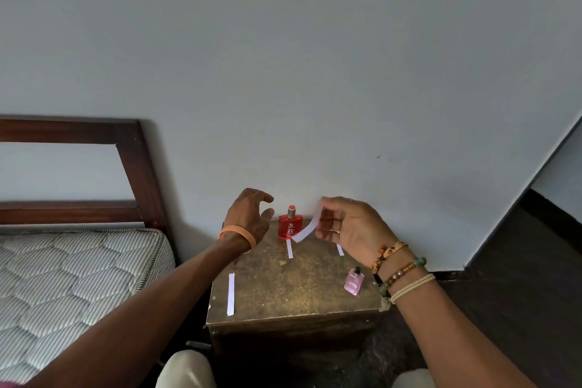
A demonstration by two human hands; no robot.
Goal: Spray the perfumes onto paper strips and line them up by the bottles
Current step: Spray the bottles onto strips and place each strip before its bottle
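Pinching a paper strip in my right grip, I hold it just right of the red bottle on the tabletop; my left grip hovers wide on its other side, empty.

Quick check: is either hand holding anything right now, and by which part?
The right hand pinches a paper strip by its upper end; the lower end hangs free near the red bottle. The left hand holds nothing.
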